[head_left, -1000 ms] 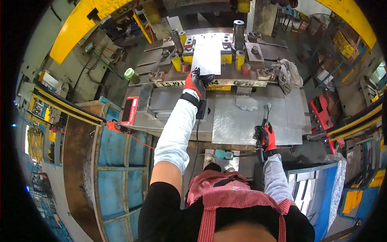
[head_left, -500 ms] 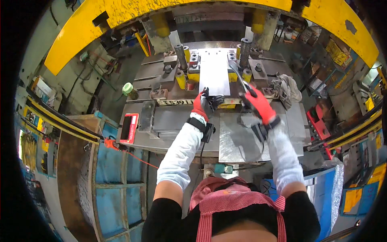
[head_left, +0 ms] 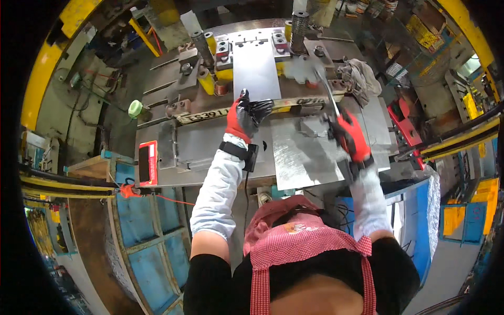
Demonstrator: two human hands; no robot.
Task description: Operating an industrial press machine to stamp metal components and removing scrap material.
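Note:
My left hand (head_left: 249, 116), in a red and black glove, is at the near edge of a smooth pale metal sheet (head_left: 255, 71). Its thumb points up over the sheet while the other fingers stretch to the right along the edge. The sheet lies flat between the die blocks of a press. My right hand (head_left: 350, 135), gloved alike, is closed around a long slim metal tool (head_left: 326, 86), which points away from me. A blurred grey patch by the tool's tip is too smeared to make out.
Guide posts (head_left: 300, 32) flank the die. A grey rag (head_left: 361, 76) lies at its right. Flat metal sheets (head_left: 299, 157) cover the table's near right; a red-framed black case (head_left: 148, 164) and a green-capped bottle (head_left: 136, 109) stand left. Yellow press framing curves round both sides.
The view has shifted, so the press appears farther up and left. My right hand has moved lower, and its tool has swung away from the pale sheet. My left hand stays at the sheet's near edge.

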